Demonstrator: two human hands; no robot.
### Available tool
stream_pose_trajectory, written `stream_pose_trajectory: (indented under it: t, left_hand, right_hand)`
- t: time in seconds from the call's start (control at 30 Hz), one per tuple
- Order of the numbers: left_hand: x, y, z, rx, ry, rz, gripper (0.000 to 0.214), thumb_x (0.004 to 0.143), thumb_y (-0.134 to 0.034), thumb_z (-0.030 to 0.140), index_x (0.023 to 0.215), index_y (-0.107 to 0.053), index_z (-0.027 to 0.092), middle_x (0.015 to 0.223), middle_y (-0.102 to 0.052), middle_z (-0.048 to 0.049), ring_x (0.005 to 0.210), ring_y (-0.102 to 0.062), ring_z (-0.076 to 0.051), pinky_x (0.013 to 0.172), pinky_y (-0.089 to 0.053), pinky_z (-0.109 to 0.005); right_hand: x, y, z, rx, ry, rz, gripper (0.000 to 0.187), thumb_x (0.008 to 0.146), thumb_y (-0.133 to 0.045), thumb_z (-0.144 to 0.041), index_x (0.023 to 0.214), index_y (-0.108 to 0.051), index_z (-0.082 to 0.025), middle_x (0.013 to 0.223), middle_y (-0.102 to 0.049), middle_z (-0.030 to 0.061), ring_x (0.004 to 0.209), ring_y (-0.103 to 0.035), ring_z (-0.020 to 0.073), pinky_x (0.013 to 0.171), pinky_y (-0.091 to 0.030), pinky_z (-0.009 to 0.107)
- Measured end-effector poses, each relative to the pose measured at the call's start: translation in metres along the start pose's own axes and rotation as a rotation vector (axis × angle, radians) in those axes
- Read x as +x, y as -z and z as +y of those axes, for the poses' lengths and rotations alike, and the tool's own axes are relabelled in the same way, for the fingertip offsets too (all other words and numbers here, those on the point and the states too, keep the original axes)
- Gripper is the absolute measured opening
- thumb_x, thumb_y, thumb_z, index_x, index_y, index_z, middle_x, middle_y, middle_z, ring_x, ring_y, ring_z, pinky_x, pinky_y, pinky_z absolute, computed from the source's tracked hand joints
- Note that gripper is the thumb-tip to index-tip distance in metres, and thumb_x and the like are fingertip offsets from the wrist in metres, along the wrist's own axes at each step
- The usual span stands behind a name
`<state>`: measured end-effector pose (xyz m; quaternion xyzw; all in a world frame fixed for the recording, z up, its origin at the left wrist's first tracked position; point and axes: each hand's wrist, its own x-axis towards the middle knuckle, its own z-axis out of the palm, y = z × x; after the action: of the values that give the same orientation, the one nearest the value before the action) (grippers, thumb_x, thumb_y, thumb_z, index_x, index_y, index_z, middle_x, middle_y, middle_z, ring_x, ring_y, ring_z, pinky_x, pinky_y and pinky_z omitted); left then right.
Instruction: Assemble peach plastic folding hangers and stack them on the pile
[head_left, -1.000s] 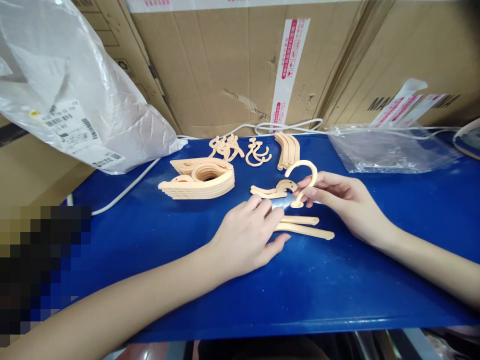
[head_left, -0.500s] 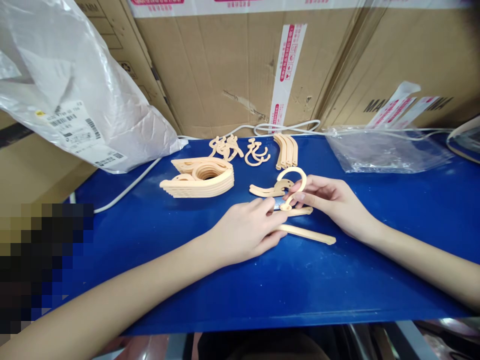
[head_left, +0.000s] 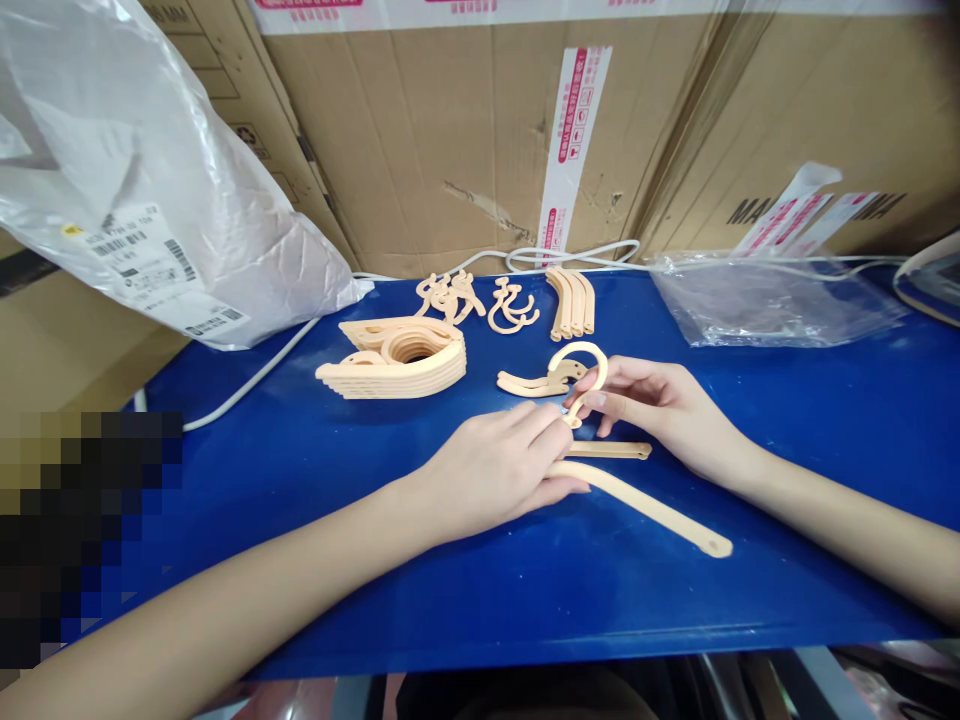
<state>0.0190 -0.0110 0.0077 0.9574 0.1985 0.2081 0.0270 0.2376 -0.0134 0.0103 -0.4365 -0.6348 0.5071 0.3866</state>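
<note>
The hook piece [head_left: 602, 372] is located above the blue table [head_left: 600, 605], ahead of its front edge, between the two hands. Its curve is uppermost, with the free end toward the left; its small flat foot sits at the left hand's fingers. I cannot determine whether the foot is seated against another part there.

The right hand [head_left: 649, 395] is closed on the hook piece, pinching its stem between thumb and fingers. The left hand [head_left: 502, 468] is closed on the long strip [head_left: 652, 505], which extends from between thumb and fingers toward the lower right. A short strip [head_left: 611, 450] runs out beside it, on the far side; the left hand hides its near end, so I cannot confirm whether it is gripped.

Just behind the hands lie the curved arm pieces [head_left: 529, 386]. To their left is the hanger stack [head_left: 401, 372], its layers aligned. Farther back, left to right, I locate the hook cluster [head_left: 450, 296], the loose hooks [head_left: 514, 312] and the row of curved strips [head_left: 574, 303].

At the perimeter: a white parcel bag [head_left: 202, 200] at left, a clear plastic bag [head_left: 772, 300] at right, and cardboard boxes [head_left: 450, 130] behind.
</note>
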Motion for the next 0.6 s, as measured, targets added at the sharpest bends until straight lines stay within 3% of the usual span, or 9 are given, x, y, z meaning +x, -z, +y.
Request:
stream_pose_trajectory:
  t: [0.17,0.3,0.43,0.53,0.6]
  left_hand:
    - [0.000,0.006,0.001,-0.294,0.112,0.082,0.033,0.094,-0.052,0.047,0.082,-0.050,0.016,0.077,-0.057,0.0025,0.066,-0.052,-0.010,0.058,-0.043,-0.021]
    - [0.002,0.013,0.006,-0.650,0.294,0.076,0.022,0.088,-0.066,0.034,0.084,-0.052,0.018,0.078,-0.057,0.0052,0.065,-0.052,-0.008,0.060,-0.043,-0.019]
    - [0.006,0.018,0.008,-0.980,0.502,0.072,0.019,0.088,-0.065,0.033,0.086,-0.052,0.019,0.079,-0.057,0.0032,0.060,-0.053,-0.008,0.055,-0.047,-0.021]
    - [0.008,0.022,0.005,-1.096,0.552,0.097,0.021,0.089,-0.061,0.037,0.090,-0.053,0.018,0.087,-0.063,-0.0012,0.061,-0.057,-0.009,0.053,-0.048,-0.022]
    - [0.008,0.025,0.003,-1.131,0.556,0.157,0.019,0.092,-0.057,0.037,0.092,-0.056,0.018,0.096,-0.066,-0.0040,0.071,-0.062,-0.011,0.059,-0.052,-0.023]
  right_hand:
    - [0.000,0.000,0.000,0.035,-0.004,0.002,0.017,0.085,-0.068,-0.034,0.095,-0.068,-0.020,0.088,-0.072,0.0009,0.076,-0.067,0.0117,0.063,-0.055,0.021]
    - [-0.001,0.000,-0.001,0.070,-0.025,0.024,0.019,0.084,-0.069,-0.035,0.095,-0.067,-0.021,0.084,-0.072,0.0006,0.076,-0.069,0.0128,0.067,-0.057,0.023]
    - [-0.001,0.000,-0.001,0.091,-0.046,0.043,0.018,0.083,-0.070,-0.036,0.093,-0.067,-0.021,0.085,-0.073,0.0012,0.077,-0.070,0.0143,0.071,-0.059,0.026]
    - [-0.001,0.000,-0.001,0.090,-0.045,0.031,0.017,0.083,-0.070,-0.035,0.091,-0.068,-0.021,0.084,-0.073,0.0017,0.078,-0.071,0.0151,0.070,-0.059,0.027]
    - [-0.001,0.001,-0.001,0.092,-0.042,0.027,0.016,0.083,-0.070,-0.034,0.091,-0.068,-0.021,0.084,-0.074,0.0016,0.079,-0.071,0.0147,0.070,-0.060,0.026]
